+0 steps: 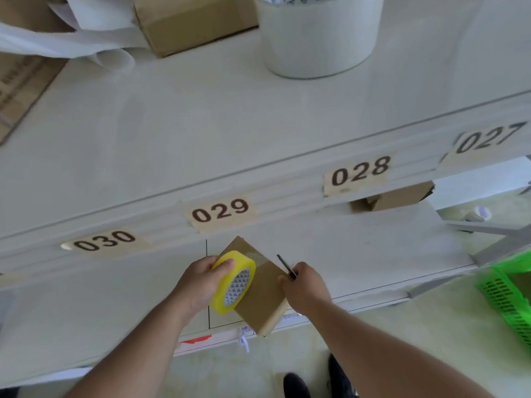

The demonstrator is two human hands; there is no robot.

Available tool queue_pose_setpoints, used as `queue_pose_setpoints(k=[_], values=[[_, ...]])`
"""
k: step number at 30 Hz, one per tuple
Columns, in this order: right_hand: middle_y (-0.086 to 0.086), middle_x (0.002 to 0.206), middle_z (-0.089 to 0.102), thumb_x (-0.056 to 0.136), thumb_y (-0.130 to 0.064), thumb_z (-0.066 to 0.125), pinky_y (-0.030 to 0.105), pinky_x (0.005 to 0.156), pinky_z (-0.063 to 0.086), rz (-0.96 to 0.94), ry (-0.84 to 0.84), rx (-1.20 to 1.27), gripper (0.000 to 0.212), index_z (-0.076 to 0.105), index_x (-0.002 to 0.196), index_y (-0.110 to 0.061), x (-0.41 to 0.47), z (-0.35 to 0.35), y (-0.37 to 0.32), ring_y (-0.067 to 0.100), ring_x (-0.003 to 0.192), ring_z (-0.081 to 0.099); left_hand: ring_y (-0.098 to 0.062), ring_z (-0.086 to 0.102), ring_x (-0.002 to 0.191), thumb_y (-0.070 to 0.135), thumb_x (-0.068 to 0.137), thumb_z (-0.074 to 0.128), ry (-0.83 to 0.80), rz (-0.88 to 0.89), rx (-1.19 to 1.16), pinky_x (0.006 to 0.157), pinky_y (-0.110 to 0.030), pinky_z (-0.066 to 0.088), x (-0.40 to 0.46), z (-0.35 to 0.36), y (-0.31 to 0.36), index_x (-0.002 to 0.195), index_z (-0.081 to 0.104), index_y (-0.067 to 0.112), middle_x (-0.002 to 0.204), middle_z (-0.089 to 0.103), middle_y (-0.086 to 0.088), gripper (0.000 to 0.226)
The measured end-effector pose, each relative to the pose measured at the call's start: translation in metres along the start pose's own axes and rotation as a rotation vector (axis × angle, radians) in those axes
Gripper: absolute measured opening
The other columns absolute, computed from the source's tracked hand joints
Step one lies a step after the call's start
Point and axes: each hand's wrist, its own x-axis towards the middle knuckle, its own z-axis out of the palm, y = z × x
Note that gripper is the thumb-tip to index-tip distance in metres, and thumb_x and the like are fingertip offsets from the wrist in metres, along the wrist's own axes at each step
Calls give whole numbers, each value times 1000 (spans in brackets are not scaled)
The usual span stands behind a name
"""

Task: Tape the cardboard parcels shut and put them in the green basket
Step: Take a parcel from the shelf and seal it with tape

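One tape roll (pixel 233 282) is gripped by the left hand (pixel 198 282) against one parcel (pixel 260 294). A thin dark blade (pixel 285 265) is pinched by the right hand (pixel 306 285). One green basket (pixel 508 297) is seen off right.

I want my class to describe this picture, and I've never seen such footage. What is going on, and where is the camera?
No machine here: a person wears a camera on the head, looking down at two bare hands. The left hand grips a yellow roll of tape, set against a small cardboard parcel on a white shelf. The right hand holds a thin dark blade beside the parcel. Number labels such as 029 mark the shelf above. A green basket stands at right.
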Motion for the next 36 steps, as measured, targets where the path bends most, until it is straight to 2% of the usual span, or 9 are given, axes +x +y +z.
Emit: queue_pose_setpoints(k=[9,14,17,19,22,24,28,34,36], values=[[-5,92,61,92,-44,59,30,64,43,92,48,-13,24,54,97,-21,-11,14,-8,20,83,62,-18,68,101,61,83,64,-97,-12,108,94,-41,56,0,-11,-4,112,66,30,110,71,2,43],[-6,91,62,93,-48,59,32,66,48,113,108,-24,26,54,97,-23,-16,17,-9,19,83,64,-14,54,125,51,85,63,-218,38,207,105,-35,43,20,-20,7,145,48,41,143,51,12,63],[-4,90,63,93,-50,62,33,70,52,121,118,-26,30,55,97,-22,-16,18,-8,21,84,65,-22,56,130,34,96,55,-370,25,211,108,-39,45,34,-18,12,149,48,41,148,49,6,54],[-3,90,64,93,-50,64,33,69,51,133,108,-27,30,56,97,-21,-16,16,-9,21,84,65,-31,73,103,27,96,50,-441,-35,153,94,-43,58,36,-13,17,138,59,33,130,65,-11,43],[-4,92,63,93,-50,65,33,71,50,144,98,-36,31,56,100,-22,-15,16,-9,22,89,64,-32,71,74,32,101,52,-469,-100,109,75,-39,59,38,-9,23,126,61,21,90,73,-23,29],[-4,92,63,93,-50,65,32,69,48,143,93,-46,30,55,100,-22,-14,15,-10,22,89,65,-33,66,69,41,100,60,-504,-192,55,73,-42,58,39,-9,27,124,56,19,89,71,-28,33],[-5,93,62,93,-50,63,30,65,42,127,81,-67,28,54,98,-24,-14,14,-9,21,87,62,-30,60,59,26,99,59,-496,-267,12,61,-35,55,40,-6,31,118,52,11,89,67,-30,25],[0,95,58,105,-38,42,30,63,41,27,81,-139,28,51,84,-22,-16,6,-12,23,80,58,-37,71,79,21,95,64,-409,-201,11,93,-52,59,48,-1,22,118,60,5,96,73,-33,28],[3,98,57,107,-34,37,31,62,41,-47,97,-132,29,52,86,-21,-23,4,-16,24,81,58,-37,72,81,20,94,64,-387,-179,4,92,-53,60,46,0,20,118,62,5,95,73,-33,28]])
